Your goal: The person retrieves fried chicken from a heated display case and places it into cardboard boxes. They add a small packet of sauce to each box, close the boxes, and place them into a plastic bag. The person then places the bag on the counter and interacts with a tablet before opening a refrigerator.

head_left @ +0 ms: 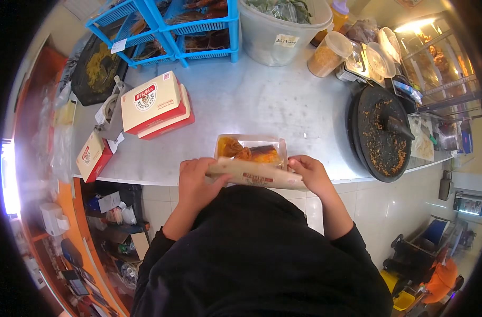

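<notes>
I note the food box (251, 149) at the worktop's (262, 100) near edge, lid flap (256, 174) raised toward me; left hand (198, 182) pinches the flap's left end, fingers curled over it; right hand (310, 173) grips the right end likewise; I judge closing is in hand; next, 2 hands must fold the flap down evenly.

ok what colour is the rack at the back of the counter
Bright blue; the rack shows in the head view, at the top left of the counter.
</notes>
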A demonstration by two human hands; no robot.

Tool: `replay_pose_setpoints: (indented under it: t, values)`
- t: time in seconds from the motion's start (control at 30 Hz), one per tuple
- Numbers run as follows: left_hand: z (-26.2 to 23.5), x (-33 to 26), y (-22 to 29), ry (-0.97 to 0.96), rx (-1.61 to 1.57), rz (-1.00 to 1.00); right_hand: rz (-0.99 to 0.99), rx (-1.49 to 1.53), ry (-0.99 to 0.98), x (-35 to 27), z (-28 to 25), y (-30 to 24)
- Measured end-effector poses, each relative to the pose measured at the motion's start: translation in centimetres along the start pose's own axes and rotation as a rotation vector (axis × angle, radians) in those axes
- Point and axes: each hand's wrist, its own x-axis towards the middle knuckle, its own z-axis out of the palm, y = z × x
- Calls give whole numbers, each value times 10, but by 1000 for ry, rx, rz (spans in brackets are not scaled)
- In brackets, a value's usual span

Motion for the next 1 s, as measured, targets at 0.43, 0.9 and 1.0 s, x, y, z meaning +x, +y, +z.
replay_pose_setpoints:
  t: [0.43,0.9,1.0]
  values:
    - [54,-1,-11,-340,-4,-480,-187,-513,283,-40,48,-39]
    - [-20,12,-59,-532,-797,-73,125,-255,-212,15,-40,-12]
    - [-23,42,-33,-452,-526,-450,47,-314,-415,16,-25,-2]
